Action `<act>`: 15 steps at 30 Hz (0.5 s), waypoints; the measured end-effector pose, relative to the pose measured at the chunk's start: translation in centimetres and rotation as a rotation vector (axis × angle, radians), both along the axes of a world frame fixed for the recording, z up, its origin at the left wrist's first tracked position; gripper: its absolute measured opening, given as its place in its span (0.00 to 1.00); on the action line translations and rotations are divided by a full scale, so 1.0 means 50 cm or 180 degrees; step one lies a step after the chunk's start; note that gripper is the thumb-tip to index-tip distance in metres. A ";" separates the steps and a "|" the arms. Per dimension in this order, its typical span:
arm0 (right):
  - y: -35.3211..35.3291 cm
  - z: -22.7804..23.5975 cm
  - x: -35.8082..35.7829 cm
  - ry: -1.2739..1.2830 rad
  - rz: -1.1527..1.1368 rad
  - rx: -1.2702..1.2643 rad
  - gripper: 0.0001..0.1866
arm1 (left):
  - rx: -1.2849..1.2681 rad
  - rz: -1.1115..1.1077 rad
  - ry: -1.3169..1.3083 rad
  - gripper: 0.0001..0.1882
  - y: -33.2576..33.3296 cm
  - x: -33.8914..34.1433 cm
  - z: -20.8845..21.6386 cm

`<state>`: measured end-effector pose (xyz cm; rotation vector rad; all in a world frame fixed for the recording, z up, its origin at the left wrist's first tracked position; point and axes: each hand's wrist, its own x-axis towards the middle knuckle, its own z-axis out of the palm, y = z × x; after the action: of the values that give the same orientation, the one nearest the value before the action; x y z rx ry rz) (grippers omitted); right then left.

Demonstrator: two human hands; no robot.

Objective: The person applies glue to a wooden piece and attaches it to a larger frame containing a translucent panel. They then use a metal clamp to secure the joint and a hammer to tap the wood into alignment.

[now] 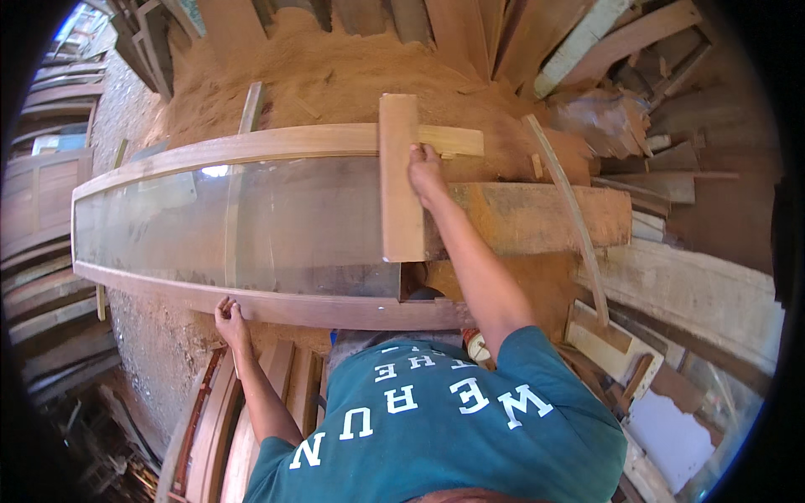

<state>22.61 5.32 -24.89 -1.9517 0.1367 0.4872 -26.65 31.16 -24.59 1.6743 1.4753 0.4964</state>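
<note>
In the head view, a wooden frame [268, 141] with a pane [310, 218] stretches from nine o'clock to just past the centre, its three-o'clock end without a crosspiece. A board [400, 180] lies across the far rail near that end, just off centre toward twelve; the rail's tip sticks out beyond it. The right hand [428, 172], at one o'clock, is closed on the board's three-o'clock edge. The left hand [231, 320], at eight, has its fingers bent at the outer edge of the near rail [335, 308]; whether they grip it cannot be told. Toward three lie a plank [537, 220] and a thin strip [570, 210]. Sawdust [327, 59] spreads at twelve; stacked timber [225, 419] lies between seven and eight.
</note>
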 end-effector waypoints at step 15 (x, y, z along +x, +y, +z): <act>0.266 -0.045 -0.114 -0.0412 0.1016 -0.0757 0.25 | 0.0211 0.0295 0.2354 0.48 -0.126 -0.209 -0.004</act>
<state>16.92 18.61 -27.15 -2.2452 -0.2121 0.5701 -37.11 24.86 -24.80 1.9565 2.0766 -0.0545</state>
